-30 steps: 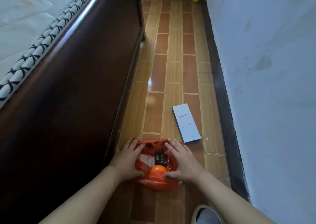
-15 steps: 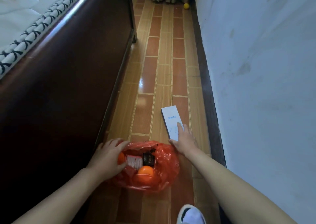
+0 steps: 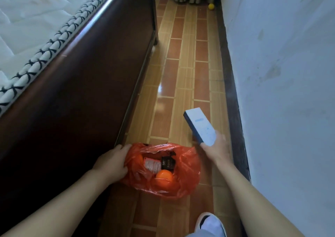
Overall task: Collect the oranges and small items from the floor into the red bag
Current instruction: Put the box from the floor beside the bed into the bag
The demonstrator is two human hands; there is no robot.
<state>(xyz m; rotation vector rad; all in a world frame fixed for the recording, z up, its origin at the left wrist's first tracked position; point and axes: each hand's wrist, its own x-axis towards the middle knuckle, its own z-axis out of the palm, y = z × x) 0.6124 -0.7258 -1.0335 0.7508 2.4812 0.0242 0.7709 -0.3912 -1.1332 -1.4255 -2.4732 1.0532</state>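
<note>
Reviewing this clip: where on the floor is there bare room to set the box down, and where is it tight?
Bare tile runs between the bed frame and the wall, from beyond the red bag up to the yellow ball. Crowded: the near strip, where the left hand grips the bag, the right hand holds the box, and a slipper stands.

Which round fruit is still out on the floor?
The small yellow one at the far end by the curtain and wall. The orange already sits inside the red bag, beside the packets.

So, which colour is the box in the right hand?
White with a dark blue side; head view.
</note>
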